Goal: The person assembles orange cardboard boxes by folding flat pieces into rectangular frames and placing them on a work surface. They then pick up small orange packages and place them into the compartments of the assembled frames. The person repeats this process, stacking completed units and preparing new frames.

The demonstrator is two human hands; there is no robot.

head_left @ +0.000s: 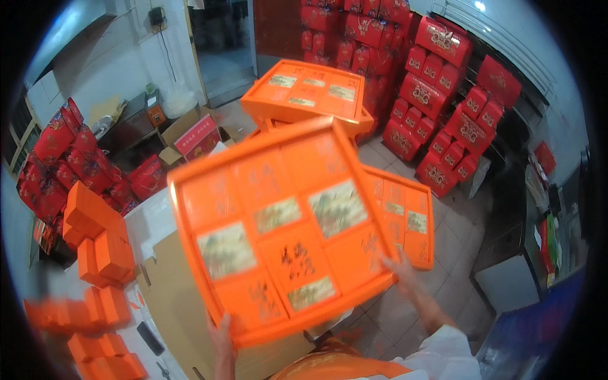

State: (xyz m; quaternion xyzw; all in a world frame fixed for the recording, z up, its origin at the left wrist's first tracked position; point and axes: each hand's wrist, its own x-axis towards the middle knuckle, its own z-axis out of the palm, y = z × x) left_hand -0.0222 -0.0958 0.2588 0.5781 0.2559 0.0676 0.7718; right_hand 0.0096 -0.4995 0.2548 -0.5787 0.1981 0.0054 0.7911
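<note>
Your left hand (221, 337) grips the lower-left corner of a large orange tray (316, 310), while your right hand (402, 271) holds its right edge near the lower-right corner. The tray fills the middle of the frame, tilted, its face split into panels bearing pale landscape pictures. Below it, you have a brown cardboard sheet (168, 278) on the table (152, 220). Small orange boxes (115, 253) are grouped at the lower left, near a black object (151, 338). Similar orange cases (304, 104) are stacked at upper centre; red gift boxes (425, 94) are piled at the upper right.
</note>
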